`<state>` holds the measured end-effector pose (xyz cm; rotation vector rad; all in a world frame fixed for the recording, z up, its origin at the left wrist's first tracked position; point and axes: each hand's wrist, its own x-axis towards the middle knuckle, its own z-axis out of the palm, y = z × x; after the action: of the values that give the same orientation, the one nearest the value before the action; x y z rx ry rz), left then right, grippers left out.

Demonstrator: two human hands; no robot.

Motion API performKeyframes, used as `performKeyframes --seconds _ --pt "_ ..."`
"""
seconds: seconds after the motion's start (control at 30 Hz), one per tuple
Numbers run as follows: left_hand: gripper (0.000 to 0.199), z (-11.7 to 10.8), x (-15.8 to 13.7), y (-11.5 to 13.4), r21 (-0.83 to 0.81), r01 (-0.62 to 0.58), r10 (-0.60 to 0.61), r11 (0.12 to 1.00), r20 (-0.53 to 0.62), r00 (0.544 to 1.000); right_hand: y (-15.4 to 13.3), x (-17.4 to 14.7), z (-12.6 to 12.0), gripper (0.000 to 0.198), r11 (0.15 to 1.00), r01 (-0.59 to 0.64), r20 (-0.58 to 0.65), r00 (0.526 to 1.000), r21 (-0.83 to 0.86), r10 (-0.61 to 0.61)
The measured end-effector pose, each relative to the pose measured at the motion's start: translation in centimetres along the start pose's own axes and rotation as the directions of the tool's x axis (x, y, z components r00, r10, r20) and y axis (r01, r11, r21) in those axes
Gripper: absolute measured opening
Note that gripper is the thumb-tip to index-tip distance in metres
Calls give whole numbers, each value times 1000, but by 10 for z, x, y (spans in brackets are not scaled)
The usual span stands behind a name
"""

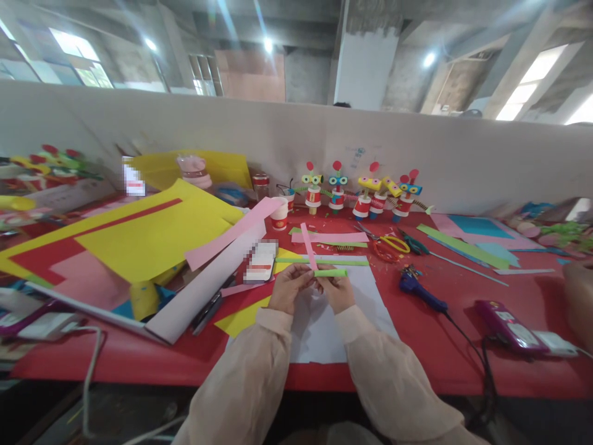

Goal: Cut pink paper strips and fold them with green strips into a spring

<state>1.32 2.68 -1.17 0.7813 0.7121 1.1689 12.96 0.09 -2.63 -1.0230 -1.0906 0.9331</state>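
Both hands are close together over white paper [319,337]. My left hand [288,288] has its fingers closed in a pinch at the lower end of a pink paper strip [307,244], which rises up and away from me. My right hand [340,293] is closed on a small rolled tube of light green paper [332,272]. The strip's lower end meets the left end of the tube; whether they are stuck together I cannot tell. A flat green strip [354,261] lies just beyond the hands. Some fingertips are hidden behind the paper.
Paper-cup figures [313,196] stand along the white partition. Scissors [393,244] and a blue glue gun [422,292] with its cord lie at right, near a purple power strip [509,324]. Left are yellow sheets [162,235], a white roll [213,281] and a phone [262,261].
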Motion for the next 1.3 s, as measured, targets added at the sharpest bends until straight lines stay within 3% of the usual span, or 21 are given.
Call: performKeyframes --seconds 0.23,0.33,0.47,0.6,0.8,0.97,1.3 --pt "32 0 1 -3 6 -39 39 999 -49 998 -3 -3 4 21 998 -36 -28 999 52 37" --pt "32 2 0 -2 -18 -25 25 1000 -13 1000 -4 -2 5 21 999 -32 -98 995 20 34" --pt "25 4 -3 -1 -24 19 -17 1000 79 997 -5 -1 4 22 1000 -22 -82 996 -23 20" --pt "30 2 -3 1 87 34 -43 996 96 994 -6 -1 1 22 998 -43 -43 998 -54 40" --pt "29 -1 -1 3 241 -33 14 970 81 997 -11 -1 -2 20 994 -27 -56 998 -101 21" --pt "29 -2 0 0 125 31 -40 992 74 996 -13 0 -2 27 995 -30 -30 999 -95 27" --pt "31 6 -9 6 -83 20 -22 996 -16 1000 -4 -3 4 26 994 43 51 998 -97 -38"
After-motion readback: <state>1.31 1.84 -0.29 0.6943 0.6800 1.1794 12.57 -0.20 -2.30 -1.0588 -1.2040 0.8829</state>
